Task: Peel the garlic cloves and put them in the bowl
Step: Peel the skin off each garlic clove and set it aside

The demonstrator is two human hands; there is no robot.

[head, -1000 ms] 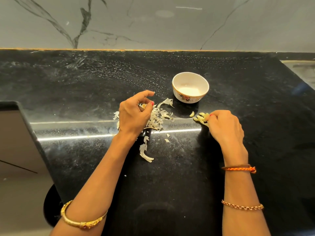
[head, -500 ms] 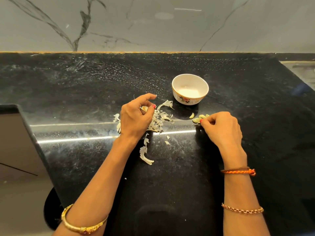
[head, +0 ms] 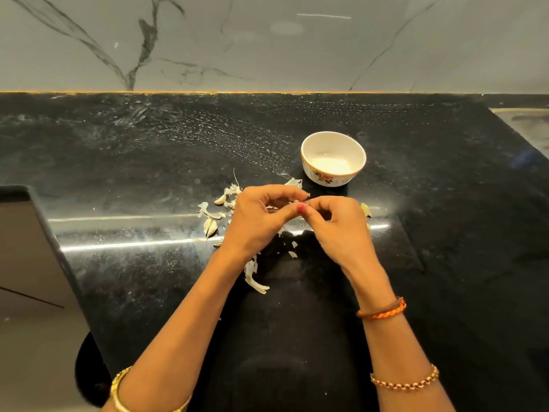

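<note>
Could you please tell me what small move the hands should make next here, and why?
Probably strip the skin off the small pale garlic clove pinched between the left hand and the right hand, fingertips meeting over the black stone counter. The white floral-banded ceramic bowl appears to hold no cloves, and papery peels lie scattered nearby.

The worktop [head: 148,162] is black speckled stone, glossy, with a bright streak of reflected light running across its middle. A small white bowl [head: 333,171] with a floral band stands toward the far right, its inside bare. Pale garlic skins [head: 256,281] lie scattered around the middle, one long curl nearer the front edge. Two unpeeled garlic cloves [head: 210,227] lie side by side left of the middle, another clove [head: 220,199] just beyond them. A few peeled cloves [head: 366,210] lie right of the middle, partly hidden.
</note>
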